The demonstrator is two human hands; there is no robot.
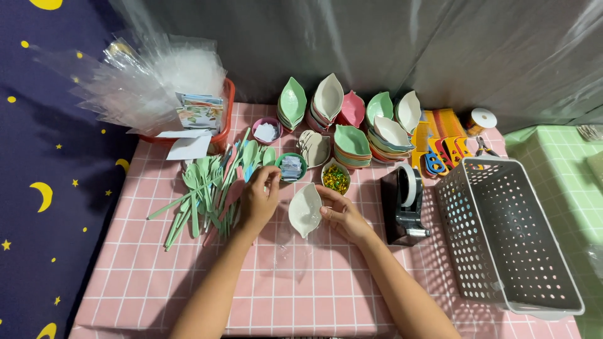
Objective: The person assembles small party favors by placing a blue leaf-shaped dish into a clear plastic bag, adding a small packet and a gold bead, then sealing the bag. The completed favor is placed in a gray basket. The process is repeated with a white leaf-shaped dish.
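Note:
My right hand (340, 213) holds a cream leaf-shaped dish (304, 209) by its right edge, just above the pink checked tablecloth (301, 295). My left hand (259, 198) rests on the pile of green and pink plastic spoons (210, 188), its fingers pinched near a small green bowl of paper slips (290, 167). Whether that hand grips a spoon is unclear. A flat clear plastic bag (286, 254) lies on the cloth below the dish.
Stacks of leaf-shaped dishes (352, 125) in green, cream and pink stand at the back. A small bowl of coloured beads (335, 178), a black tape dispenser (405, 204), a white perforated basket (509, 232), a red tub of clear bags (163, 94) and orange combs (440, 135) surround them.

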